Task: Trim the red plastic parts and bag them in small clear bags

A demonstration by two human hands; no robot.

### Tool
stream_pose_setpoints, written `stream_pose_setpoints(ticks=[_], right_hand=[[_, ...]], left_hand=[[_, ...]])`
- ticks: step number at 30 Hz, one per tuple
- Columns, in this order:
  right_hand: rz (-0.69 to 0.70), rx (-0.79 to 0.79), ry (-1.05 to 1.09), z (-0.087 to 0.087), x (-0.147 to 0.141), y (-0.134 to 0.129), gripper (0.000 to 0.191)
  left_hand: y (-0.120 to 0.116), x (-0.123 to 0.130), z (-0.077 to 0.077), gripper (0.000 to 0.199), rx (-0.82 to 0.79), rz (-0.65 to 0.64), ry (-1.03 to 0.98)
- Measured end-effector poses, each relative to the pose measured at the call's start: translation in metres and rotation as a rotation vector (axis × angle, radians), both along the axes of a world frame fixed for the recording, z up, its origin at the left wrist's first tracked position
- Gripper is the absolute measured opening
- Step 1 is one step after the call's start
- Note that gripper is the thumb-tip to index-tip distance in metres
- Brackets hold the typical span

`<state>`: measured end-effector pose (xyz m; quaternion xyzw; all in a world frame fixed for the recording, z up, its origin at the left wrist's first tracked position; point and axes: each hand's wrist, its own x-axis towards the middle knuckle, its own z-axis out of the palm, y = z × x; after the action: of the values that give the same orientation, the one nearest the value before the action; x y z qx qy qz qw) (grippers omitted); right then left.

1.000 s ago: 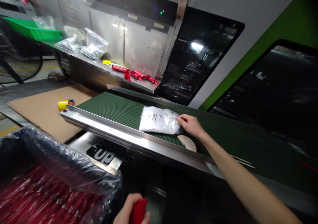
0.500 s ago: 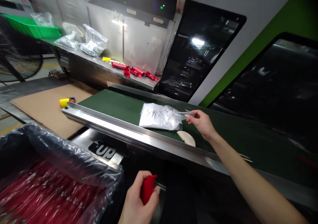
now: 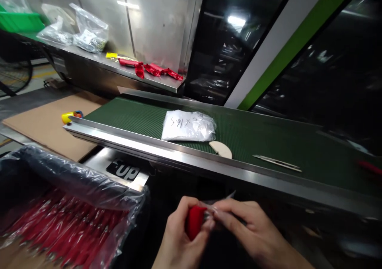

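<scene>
In front of the conveyor, my left hand (image 3: 180, 235) is closed around a red plastic part (image 3: 195, 222), most of it hidden in the palm. My right hand (image 3: 252, 229) pinches a thin clear plastic bag (image 3: 232, 195) right beside it, the fingertips of both hands nearly meeting. Whether the part is inside the bag I cannot tell. On the green conveyor belt (image 3: 247, 135) lies a white pack of clear bags (image 3: 188, 126) with handwriting on it. Near it are a cream half-round piece (image 3: 221, 149) and metal tweezers (image 3: 277, 162).
A lined box (image 3: 137, 205) of bagged red parts (image 3: 74, 229) stands at the lower left. Metal rails (image 3: 179, 156) edge the belt. Behind, a steel shelf (image 3: 98, 62) carries red pieces (image 3: 153, 69) and bags of hardware (image 3: 91, 36). A yellow tape roll (image 3: 68, 117) sits on cardboard (image 3: 41, 119).
My right hand has come from the pack on the belt down to my left hand, bringing a clear bag. The left hand still holds the red part. The view has shifted.
</scene>
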<state>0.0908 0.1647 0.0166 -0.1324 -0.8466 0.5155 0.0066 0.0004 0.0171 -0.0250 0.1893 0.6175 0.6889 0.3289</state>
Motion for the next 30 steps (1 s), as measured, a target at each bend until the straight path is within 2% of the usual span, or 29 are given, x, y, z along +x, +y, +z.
stream_pose_setpoints(ticks=[4,6,9,13,14,19,24,27,30], right_hand=[[-0.211,0.072,0.023,-0.014,0.011,0.012,0.020],[-0.300,0.058,-0.005,-0.018,0.013,0.017,0.022],[-0.355,-0.026,-0.070,-0.022,0.014,0.019,0.029],[-0.370,-0.102,-0.082,-0.028,0.014,0.018,0.030],[-0.358,-0.122,-0.079,-0.029,0.016,0.016,0.029],[-0.264,-0.159,-0.041,-0.038,0.025,0.003,0.023],[-0.268,-0.020,0.003,-0.046,0.035,-0.003,0.016],[-0.231,0.039,0.031,-0.046,0.038,-0.003,0.012],[-0.187,0.065,0.051,-0.042,0.040,-0.003,0.010]], left_hand=[[0.000,0.000,-0.006,0.021,-0.133,0.078,0.009],[0.001,-0.001,-0.013,0.021,-0.170,0.078,0.031],[0.002,-0.001,-0.023,0.021,-0.203,0.107,0.121],[-0.002,0.007,-0.026,0.020,-0.213,0.272,0.354],[-0.003,0.010,-0.024,0.019,-0.222,0.248,0.353],[-0.001,0.024,-0.011,0.021,-0.256,-0.031,0.182],[0.004,0.028,-0.009,0.022,-0.268,0.006,0.199],[0.005,0.029,-0.010,0.024,-0.268,-0.054,0.146],[0.007,0.029,-0.012,0.017,-0.296,-0.073,0.163]])
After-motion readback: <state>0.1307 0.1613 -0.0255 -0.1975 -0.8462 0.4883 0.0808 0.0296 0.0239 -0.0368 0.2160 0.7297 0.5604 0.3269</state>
